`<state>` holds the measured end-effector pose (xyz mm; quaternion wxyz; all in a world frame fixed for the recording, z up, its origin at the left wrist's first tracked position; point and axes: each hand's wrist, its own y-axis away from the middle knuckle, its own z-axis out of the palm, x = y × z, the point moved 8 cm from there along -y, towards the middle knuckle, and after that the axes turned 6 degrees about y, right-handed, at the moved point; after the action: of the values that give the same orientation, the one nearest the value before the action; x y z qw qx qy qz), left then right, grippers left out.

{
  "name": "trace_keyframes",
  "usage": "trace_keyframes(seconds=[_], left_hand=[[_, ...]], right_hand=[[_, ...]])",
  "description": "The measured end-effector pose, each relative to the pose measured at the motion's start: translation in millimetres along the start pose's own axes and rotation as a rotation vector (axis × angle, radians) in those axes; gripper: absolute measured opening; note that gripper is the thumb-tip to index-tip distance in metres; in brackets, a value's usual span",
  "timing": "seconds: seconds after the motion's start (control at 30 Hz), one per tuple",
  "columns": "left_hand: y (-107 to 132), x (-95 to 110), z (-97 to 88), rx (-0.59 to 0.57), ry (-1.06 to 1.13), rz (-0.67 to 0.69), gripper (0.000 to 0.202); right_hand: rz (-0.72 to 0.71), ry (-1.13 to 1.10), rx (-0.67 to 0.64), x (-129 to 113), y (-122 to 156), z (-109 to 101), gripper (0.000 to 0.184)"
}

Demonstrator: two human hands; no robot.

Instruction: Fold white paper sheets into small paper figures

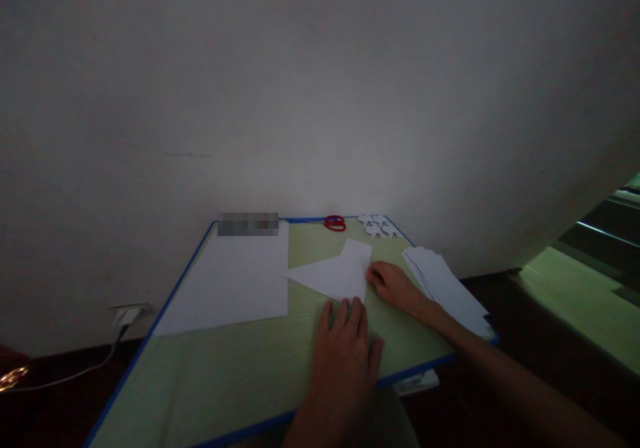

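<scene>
A folded sheet of white paper lies on the pale green tabletop, with a pointed end to the left and a squared flap at the top right. My left hand rests flat at its lower edge, fingers stretched out and their tips touching it. At the paper's right edge, my right hand is closed, with curled fingers that appear to pinch the edge; the fingertips are partly hidden. Behind the paper are red-handled scissors, their blades pointing left.
Large white sheets cover the table's left side. Small cut paper pieces lie at the back right corner. A stack of paper lies along the right edge. A wall stands behind the table; a plug with a cable is at left.
</scene>
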<state>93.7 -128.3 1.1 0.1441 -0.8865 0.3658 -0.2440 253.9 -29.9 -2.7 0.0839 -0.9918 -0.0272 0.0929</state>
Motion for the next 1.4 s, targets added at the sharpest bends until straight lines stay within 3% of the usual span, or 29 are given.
trace_keyframes(seconds=[0.47,1.2,1.4], left_hand=[[0.5,-1.2,0.8,-0.01,0.013,-0.01,0.051],[1.9,-2.7,4.0,0.005,0.015,-0.014,0.053],[2.2,-2.8,3.2,-0.012,0.027,-0.02,0.054]], right_hand=[[0.016,0.102,-0.013,0.5,-11.7,-1.2,0.02],[0.126,0.199,-0.106,50.5,-72.5,-1.4,0.014],[0.157,0.198,-0.13,58.5,-91.1,1.6,0.037]])
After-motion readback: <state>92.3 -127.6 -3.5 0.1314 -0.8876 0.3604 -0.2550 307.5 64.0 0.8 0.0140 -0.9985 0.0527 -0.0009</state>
